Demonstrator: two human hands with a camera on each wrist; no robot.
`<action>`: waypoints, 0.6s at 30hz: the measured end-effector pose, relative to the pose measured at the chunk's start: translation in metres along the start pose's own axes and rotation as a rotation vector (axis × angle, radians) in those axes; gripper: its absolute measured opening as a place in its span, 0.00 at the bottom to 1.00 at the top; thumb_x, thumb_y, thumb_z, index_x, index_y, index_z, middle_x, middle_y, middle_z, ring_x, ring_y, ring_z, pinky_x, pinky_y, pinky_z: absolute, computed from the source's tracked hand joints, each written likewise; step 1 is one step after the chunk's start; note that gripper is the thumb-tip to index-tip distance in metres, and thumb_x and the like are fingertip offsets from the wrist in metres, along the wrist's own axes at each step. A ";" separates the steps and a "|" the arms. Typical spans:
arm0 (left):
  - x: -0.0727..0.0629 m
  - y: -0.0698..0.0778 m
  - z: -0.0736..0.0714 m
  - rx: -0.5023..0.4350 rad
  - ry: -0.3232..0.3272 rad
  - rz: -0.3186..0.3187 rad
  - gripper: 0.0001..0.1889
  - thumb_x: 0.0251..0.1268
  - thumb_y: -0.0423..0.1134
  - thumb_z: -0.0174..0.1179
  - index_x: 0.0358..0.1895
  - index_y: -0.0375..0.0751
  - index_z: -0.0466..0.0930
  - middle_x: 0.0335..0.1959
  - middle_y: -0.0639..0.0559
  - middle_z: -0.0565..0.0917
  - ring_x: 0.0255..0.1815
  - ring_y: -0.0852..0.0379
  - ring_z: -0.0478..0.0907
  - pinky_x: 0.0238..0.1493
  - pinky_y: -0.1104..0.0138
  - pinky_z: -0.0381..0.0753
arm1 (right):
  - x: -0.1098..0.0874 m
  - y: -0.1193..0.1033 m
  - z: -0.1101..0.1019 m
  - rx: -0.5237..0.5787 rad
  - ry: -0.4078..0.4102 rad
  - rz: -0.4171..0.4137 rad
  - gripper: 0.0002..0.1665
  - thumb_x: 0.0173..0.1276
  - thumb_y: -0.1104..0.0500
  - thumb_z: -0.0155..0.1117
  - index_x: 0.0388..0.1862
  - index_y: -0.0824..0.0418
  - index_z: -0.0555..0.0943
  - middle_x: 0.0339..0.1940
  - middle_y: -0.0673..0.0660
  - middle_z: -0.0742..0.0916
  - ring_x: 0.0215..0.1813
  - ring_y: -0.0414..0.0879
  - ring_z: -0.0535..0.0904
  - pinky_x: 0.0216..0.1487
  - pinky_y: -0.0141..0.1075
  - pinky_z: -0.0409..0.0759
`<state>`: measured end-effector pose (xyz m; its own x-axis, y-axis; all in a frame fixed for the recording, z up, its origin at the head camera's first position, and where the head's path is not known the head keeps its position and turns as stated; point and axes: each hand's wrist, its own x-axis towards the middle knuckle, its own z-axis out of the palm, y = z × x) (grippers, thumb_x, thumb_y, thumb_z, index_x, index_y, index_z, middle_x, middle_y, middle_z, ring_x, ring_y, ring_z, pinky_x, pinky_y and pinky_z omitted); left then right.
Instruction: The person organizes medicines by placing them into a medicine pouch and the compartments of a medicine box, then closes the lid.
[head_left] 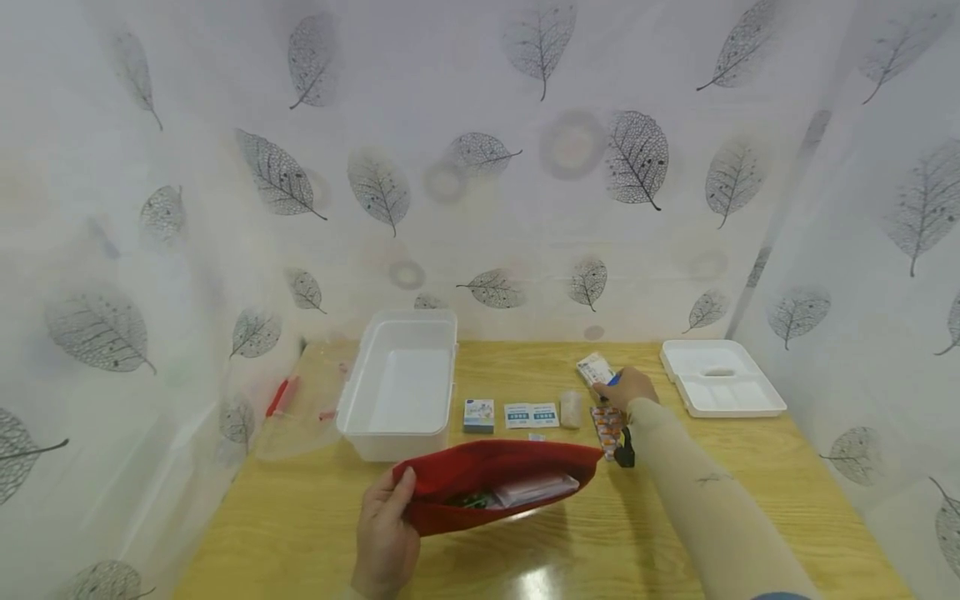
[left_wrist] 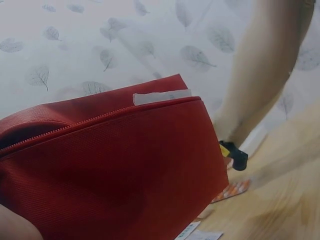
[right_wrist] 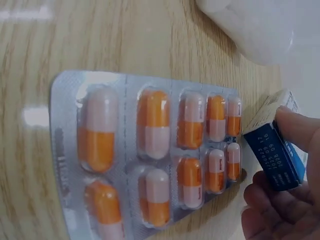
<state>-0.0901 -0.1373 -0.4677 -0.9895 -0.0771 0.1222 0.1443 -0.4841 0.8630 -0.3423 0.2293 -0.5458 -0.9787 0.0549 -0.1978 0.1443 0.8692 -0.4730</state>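
Note:
My left hand (head_left: 386,529) grips the left end of a red zippered pouch (head_left: 510,454), thumb on its near side. The pouch's mouth gapes, and a clear plastic packet (head_left: 536,490) and something green show inside. At the back right, my right hand (head_left: 630,387) pinches a small white-and-blue medicine box (right_wrist: 277,145) between thumb and fingers. Printed digits show on the box's dark blue end flap. Just in front of that hand lies a blister pack (right_wrist: 155,155) of orange-and-white capsules on the table, partly behind the right forearm in the head view.
A white plastic bin (head_left: 371,417) stands left, beside a clear bag (head_left: 300,425) with red parts. Mid-table are a small blue-and-white box (head_left: 478,415), flat blue-and-white packets (head_left: 531,415) and a bandage roll (head_left: 570,410). A white tray (head_left: 723,379) lies far right.

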 end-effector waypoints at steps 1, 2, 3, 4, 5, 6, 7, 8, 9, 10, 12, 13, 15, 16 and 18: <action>0.000 0.000 0.000 -0.002 -0.002 -0.001 0.15 0.77 0.38 0.44 0.44 0.42 0.82 0.39 0.52 0.85 0.43 0.57 0.81 0.46 0.63 0.80 | -0.001 -0.001 0.000 0.021 0.006 0.001 0.33 0.65 0.42 0.62 0.49 0.71 0.75 0.33 0.64 0.82 0.29 0.51 0.76 0.25 0.39 0.73; 0.000 -0.001 0.001 -0.003 -0.004 -0.001 0.15 0.77 0.38 0.44 0.44 0.42 0.82 0.39 0.52 0.85 0.43 0.57 0.81 0.46 0.64 0.80 | -0.001 -0.001 0.000 0.043 0.012 0.002 0.32 0.66 0.43 0.62 0.50 0.71 0.74 0.34 0.63 0.82 0.30 0.51 0.76 0.26 0.38 0.74; 0.000 -0.001 0.001 -0.008 -0.008 0.001 0.15 0.78 0.37 0.43 0.44 0.42 0.83 0.39 0.52 0.85 0.43 0.57 0.81 0.46 0.64 0.80 | -0.002 -0.002 -0.001 0.067 0.026 -0.002 0.31 0.66 0.45 0.62 0.52 0.71 0.73 0.36 0.64 0.82 0.32 0.51 0.76 0.28 0.39 0.74; 0.000 -0.001 0.001 -0.016 -0.012 0.007 0.15 0.78 0.37 0.43 0.44 0.43 0.83 0.39 0.52 0.85 0.43 0.57 0.81 0.46 0.64 0.81 | -0.003 -0.003 -0.001 0.087 0.037 -0.005 0.29 0.67 0.47 0.61 0.53 0.71 0.73 0.39 0.65 0.82 0.34 0.52 0.77 0.30 0.40 0.75; 0.000 -0.002 0.002 -0.020 -0.019 0.015 0.15 0.78 0.36 0.42 0.44 0.42 0.83 0.39 0.52 0.85 0.43 0.57 0.81 0.45 0.64 0.81 | -0.004 -0.003 -0.002 0.112 0.042 -0.004 0.28 0.68 0.48 0.61 0.53 0.70 0.72 0.41 0.66 0.82 0.36 0.53 0.77 0.33 0.41 0.76; -0.001 -0.002 0.002 -0.025 -0.026 0.024 0.15 0.78 0.36 0.42 0.44 0.42 0.83 0.39 0.52 0.85 0.43 0.57 0.81 0.45 0.64 0.81 | -0.005 -0.003 -0.003 0.138 0.050 -0.001 0.27 0.69 0.48 0.60 0.54 0.69 0.72 0.43 0.66 0.81 0.39 0.54 0.77 0.35 0.42 0.77; -0.001 -0.003 0.002 -0.030 -0.031 0.033 0.16 0.78 0.35 0.42 0.44 0.42 0.83 0.39 0.52 0.85 0.42 0.57 0.82 0.45 0.64 0.81 | -0.006 -0.003 -0.005 0.159 0.059 -0.003 0.26 0.69 0.49 0.60 0.54 0.68 0.73 0.45 0.67 0.81 0.41 0.56 0.77 0.38 0.43 0.77; -0.001 -0.003 0.002 -0.033 -0.036 0.040 0.16 0.78 0.35 0.41 0.44 0.42 0.83 0.38 0.52 0.85 0.42 0.57 0.82 0.45 0.64 0.81 | -0.007 -0.003 -0.006 0.173 0.069 -0.009 0.25 0.69 0.49 0.60 0.54 0.68 0.73 0.47 0.68 0.81 0.43 0.57 0.78 0.39 0.44 0.77; -0.001 -0.003 0.003 -0.035 -0.041 0.044 0.16 0.78 0.35 0.41 0.44 0.42 0.83 0.38 0.51 0.85 0.42 0.57 0.82 0.45 0.64 0.81 | -0.008 -0.002 -0.008 0.186 0.084 -0.020 0.25 0.69 0.50 0.60 0.54 0.69 0.74 0.48 0.69 0.81 0.44 0.58 0.78 0.40 0.46 0.77; -0.001 -0.003 0.003 -0.033 -0.044 0.047 0.16 0.78 0.35 0.41 0.44 0.41 0.82 0.38 0.51 0.85 0.42 0.57 0.82 0.45 0.64 0.81 | -0.009 -0.002 -0.011 0.199 0.093 -0.029 0.25 0.69 0.50 0.60 0.54 0.69 0.74 0.48 0.69 0.81 0.45 0.59 0.78 0.40 0.46 0.77; -0.001 -0.003 0.003 -0.026 -0.043 0.042 0.16 0.78 0.35 0.41 0.44 0.41 0.82 0.39 0.51 0.85 0.42 0.57 0.82 0.45 0.64 0.81 | -0.012 -0.001 -0.017 0.223 0.115 -0.051 0.26 0.69 0.50 0.60 0.54 0.70 0.74 0.49 0.70 0.81 0.45 0.59 0.78 0.40 0.45 0.77; -0.001 -0.003 0.003 -0.023 -0.038 0.037 0.16 0.78 0.35 0.41 0.44 0.41 0.82 0.38 0.51 0.85 0.42 0.57 0.82 0.45 0.64 0.81 | -0.013 -0.001 -0.021 0.231 0.126 -0.063 0.27 0.69 0.50 0.61 0.55 0.71 0.74 0.48 0.70 0.81 0.44 0.59 0.78 0.39 0.44 0.77; -0.001 -0.003 0.004 -0.011 -0.030 0.026 0.16 0.78 0.36 0.42 0.44 0.41 0.82 0.39 0.51 0.85 0.42 0.57 0.82 0.45 0.64 0.81 | -0.017 -0.002 -0.029 0.260 0.131 -0.087 0.28 0.69 0.51 0.60 0.55 0.72 0.73 0.47 0.70 0.80 0.43 0.58 0.78 0.38 0.43 0.76; -0.002 -0.003 0.004 -0.006 -0.025 0.022 0.16 0.78 0.36 0.42 0.44 0.41 0.82 0.39 0.51 0.85 0.42 0.57 0.82 0.45 0.63 0.81 | -0.019 -0.002 -0.034 0.276 0.128 -0.095 0.28 0.70 0.50 0.60 0.56 0.72 0.73 0.46 0.69 0.80 0.43 0.58 0.77 0.38 0.42 0.75; -0.002 -0.002 0.004 0.004 -0.015 0.014 0.15 0.78 0.37 0.42 0.44 0.41 0.82 0.39 0.51 0.85 0.43 0.57 0.82 0.45 0.63 0.81 | -0.023 -0.003 -0.043 0.325 0.128 -0.106 0.28 0.70 0.50 0.59 0.57 0.73 0.72 0.46 0.68 0.80 0.43 0.57 0.77 0.39 0.41 0.76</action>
<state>-0.0887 -0.1326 -0.4678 -0.9874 -0.0710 0.1417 0.1583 -0.4795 0.8631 -0.3261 0.2467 -0.5023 -0.9981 0.0516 -0.0335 0.0595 0.6727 -0.7375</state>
